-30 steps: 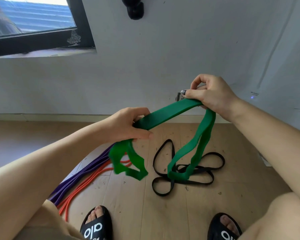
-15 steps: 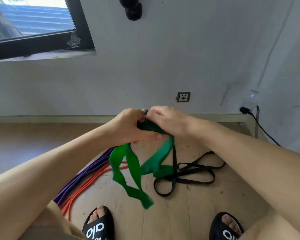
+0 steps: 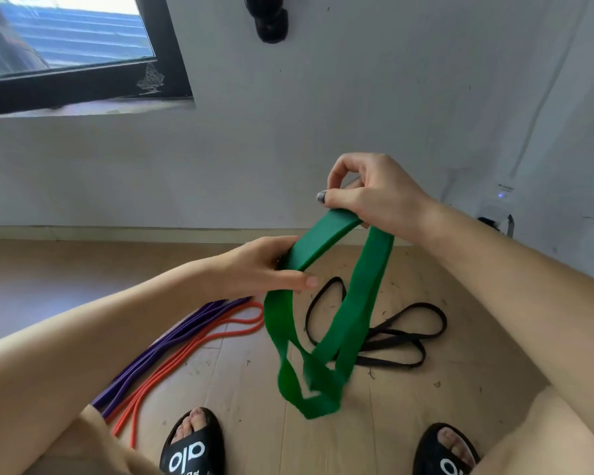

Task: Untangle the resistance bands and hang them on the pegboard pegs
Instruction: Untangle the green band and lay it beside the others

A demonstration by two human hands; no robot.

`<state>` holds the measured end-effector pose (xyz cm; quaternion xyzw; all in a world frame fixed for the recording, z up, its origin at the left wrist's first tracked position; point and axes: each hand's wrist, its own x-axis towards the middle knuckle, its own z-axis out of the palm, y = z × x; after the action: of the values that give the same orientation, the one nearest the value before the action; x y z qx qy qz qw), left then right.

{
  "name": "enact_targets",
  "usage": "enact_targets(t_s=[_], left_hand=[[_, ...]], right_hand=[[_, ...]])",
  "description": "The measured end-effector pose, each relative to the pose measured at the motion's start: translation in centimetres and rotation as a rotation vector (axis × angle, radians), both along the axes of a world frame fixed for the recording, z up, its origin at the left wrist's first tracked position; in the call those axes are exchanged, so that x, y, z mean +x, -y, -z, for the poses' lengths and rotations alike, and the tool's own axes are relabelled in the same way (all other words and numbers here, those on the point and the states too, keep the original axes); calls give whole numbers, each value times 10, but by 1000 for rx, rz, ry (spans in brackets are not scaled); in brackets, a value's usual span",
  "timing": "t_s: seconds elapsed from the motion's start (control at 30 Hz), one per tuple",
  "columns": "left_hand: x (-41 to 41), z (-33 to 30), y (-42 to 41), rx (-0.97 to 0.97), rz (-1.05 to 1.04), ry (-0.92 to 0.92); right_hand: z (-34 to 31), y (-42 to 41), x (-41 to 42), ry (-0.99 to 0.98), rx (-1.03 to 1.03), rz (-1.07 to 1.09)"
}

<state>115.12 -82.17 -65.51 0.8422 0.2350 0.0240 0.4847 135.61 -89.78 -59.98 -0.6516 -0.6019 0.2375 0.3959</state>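
Observation:
A wide green resistance band hangs between both hands above the floor. My right hand pinches its upper end, raised near the wall. Lower and to the left, my left hand grips another part of the same band. Its loops dangle twisted below, down to about ankle height. On the wooden floor lie a thin black band in tangled loops, an orange band and a purple band stretched side by side at the left. No pegboard is in view.
A white wall stands ahead, with a black-framed window at upper left and a black fixture at the top. A plug and cable sit at the right. My two feet in black slides stand at the bottom.
My hands were together on the green band half a second ago. My right hand has since lifted up and to the right, drawing a stretch of band taut between the hands.

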Motion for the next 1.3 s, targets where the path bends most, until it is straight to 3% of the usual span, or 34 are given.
enact_targets(t_s=[0.13, 0.3, 0.4, 0.53, 0.7, 0.8, 0.87, 0.97, 1.03, 1.3], left_hand=[[-1, -3, -2, 38, -141, 71], [-10, 1, 2, -5, -55, -44], [-11, 0, -3, -39, -130, 41], [-11, -2, -8, -28, -198, -15], [-11, 5, -4, -599, -130, -71], [-14, 5, -6, -696, -120, -62], [-16, 2, -7, -587, -118, -78], [-14, -3, -5, -118, -128, -153], [-11, -1, -4, 45, -144, -141], [-10, -3, 0, -13, -118, -45]], right_hand=[[-3, 2, 7, 7, 18, 27], [-5, 5, 22, 24, 38, 86], [-2, 7, 30, 41, 25, 101], [3, 3, 30, 74, 0, 106], [9, 1, 33, 102, -21, 124], [13, 1, 37, 122, -41, 145], [14, 1, 39, 135, -56, 150], [15, 1, 38, 133, -61, 141], [16, -1, 38, 133, -56, 139], [18, -4, 45, 156, -42, 177]])
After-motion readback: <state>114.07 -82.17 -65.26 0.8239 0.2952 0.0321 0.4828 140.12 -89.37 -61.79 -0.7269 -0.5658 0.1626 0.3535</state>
